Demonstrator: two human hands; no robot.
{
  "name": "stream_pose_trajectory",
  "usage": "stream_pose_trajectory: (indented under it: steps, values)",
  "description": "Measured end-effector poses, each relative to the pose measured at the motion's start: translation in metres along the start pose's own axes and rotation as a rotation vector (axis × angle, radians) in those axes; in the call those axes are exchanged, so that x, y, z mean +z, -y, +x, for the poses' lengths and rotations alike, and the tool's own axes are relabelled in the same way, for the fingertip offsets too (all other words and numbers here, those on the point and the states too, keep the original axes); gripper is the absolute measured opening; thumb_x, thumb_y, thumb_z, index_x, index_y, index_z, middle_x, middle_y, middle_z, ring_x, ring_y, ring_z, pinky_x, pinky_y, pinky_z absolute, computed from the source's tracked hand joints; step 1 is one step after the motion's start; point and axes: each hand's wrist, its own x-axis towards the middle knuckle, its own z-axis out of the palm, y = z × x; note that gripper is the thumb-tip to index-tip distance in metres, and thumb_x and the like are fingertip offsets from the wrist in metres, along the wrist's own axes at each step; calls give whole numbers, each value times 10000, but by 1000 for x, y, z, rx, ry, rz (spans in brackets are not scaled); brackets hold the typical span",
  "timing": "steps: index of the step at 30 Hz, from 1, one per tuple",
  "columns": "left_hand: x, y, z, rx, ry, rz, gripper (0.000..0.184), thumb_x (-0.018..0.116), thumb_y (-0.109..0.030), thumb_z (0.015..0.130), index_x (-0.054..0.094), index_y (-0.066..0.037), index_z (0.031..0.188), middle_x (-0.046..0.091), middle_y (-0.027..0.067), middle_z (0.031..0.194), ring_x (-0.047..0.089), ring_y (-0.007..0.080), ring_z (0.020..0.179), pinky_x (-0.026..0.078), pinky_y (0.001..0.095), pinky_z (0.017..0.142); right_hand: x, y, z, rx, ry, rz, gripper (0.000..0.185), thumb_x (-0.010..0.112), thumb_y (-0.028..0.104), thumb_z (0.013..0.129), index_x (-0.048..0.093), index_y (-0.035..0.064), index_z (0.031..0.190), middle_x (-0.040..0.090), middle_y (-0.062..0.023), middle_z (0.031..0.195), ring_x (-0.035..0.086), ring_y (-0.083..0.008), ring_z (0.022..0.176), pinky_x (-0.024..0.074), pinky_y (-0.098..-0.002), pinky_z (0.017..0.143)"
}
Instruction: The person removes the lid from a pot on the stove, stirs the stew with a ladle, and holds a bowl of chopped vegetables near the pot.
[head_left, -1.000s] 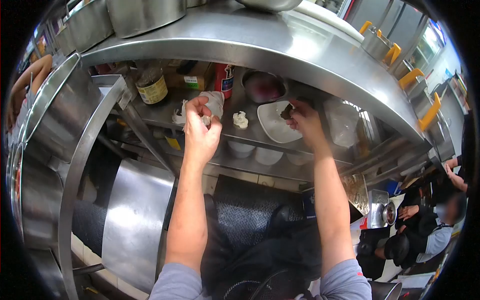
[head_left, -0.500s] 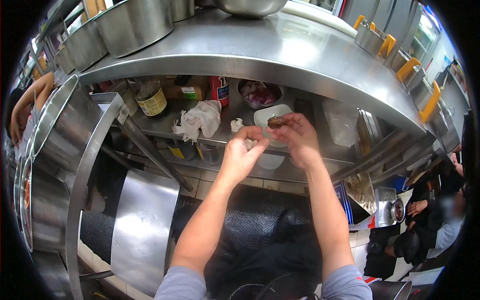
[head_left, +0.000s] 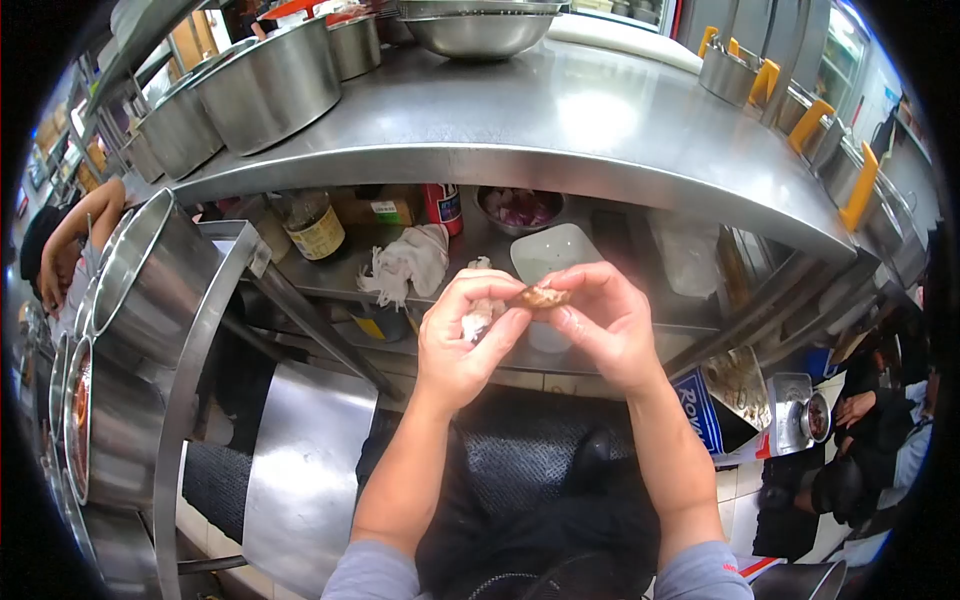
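Observation:
Both my hands meet in front of the lower shelf, fingertips closed on a small brown piece of food (head_left: 545, 297) with a pale, torn-looking side; its exact kind is unclear. My left hand (head_left: 462, 335) pinches its left end and also keeps a crumpled whitish wad (head_left: 480, 318) against the curled fingers. On the other end, the thumb and fingers of my right hand (head_left: 612, 325) grip the piece. Just behind the hands stands a white square bowl (head_left: 545, 245), partly covered by my fingers.
A steel counter (head_left: 480, 165) overhangs the shelf. Along the shelf are a white cloth (head_left: 410, 262), a labelled jar (head_left: 315, 228), a red can (head_left: 443, 208) and a metal bowl of purplish pieces (head_left: 520, 210). Steel pots (head_left: 150, 260) stand left; a person's hand (head_left: 855, 408) shows at right.
My hands have come together, and the left fingers now also grip the brown piece that only the right held. The piece has turned to show its pale side. The view has shifted slightly.

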Motion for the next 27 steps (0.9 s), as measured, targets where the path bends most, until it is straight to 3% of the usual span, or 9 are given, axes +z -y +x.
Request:
stream_pose_trajectory:
  steps: [9,11,13,17,20,22,23,26,27]
  values:
    - [0,-47,-2,295,-24,62,375,801,69,727,648,-52,1047,717,128,968,723,219,853,590,325,747,26,68,-10,-176,78,-341,356,815,-26,846,720,-17,1189,713,-174,1179,707,-218,1025,584,-336,885]
    - [0,-60,-6,319,15,106,292,828,-122,852,597,-63,1021,662,100,918,674,202,778,543,309,708,28,79,-12,-284,101,-452,364,857,-10,792,739,-10,1136,754,-187,1067,737,-276,1007,600,-355,869]
    - [1,-66,-5,401,31,106,324,865,-179,840,613,-75,1016,676,91,892,691,205,717,537,302,641,33,87,-18,-276,99,-415,373,871,-10,770,744,-3,1121,757,-183,1047,749,-293,980,609,-368,848]
    - [7,-91,-12,387,64,17,256,888,-163,847,665,-78,941,725,100,900,697,204,687,506,288,556,34,106,-27,-317,139,-408,329,876,-9,753,772,10,1065,761,-170,1037,759,-277,900,601,-360,763]
    - [4,-112,-13,415,203,-129,168,838,-116,866,709,-50,951,754,142,976,645,198,707,472,298,584,39,114,-40,-361,151,-268,235,860,18,773,797,12,1000,758,-165,1019,747,-284,858,591,-360,730]
    - [-1,-116,-11,465,301,-222,106,792,-80,891,735,-30,966,771,167,1026,606,196,724,451,302,613,52,123,-47,-380,109,-211,121,846,116,866,744,61,831,757,-171,972,705,-267,802,610,-372,695]
    - [7,-118,-14,510,253,-263,86,783,-70,893,737,-31,954,771,164,1033,606,197,726,452,299,619,33,130,-33,-434,383,-229,138,843,114,865,725,69,810,739,-153,917,695,-263,758,614,-370,677]
    - [3,-127,-7,588,304,-198,93,792,-82,883,744,-66,961,762,144,1026,601,195,712,443,297,576,37,122,-33,-675,402,-81,182,835,36,821,751,-19,972,733,-238,1081,691,-309,876,598,-383,720]
    - [4,-125,-10,628,307,-219,108,792,-87,877,746,-78,974,770,138,1044,589,190,711,425,296,576,34,136,-35,-569,466,-120,165,834,41,821,754,-17,953,740,-235,1078,696,-310,879,600,-394,733]
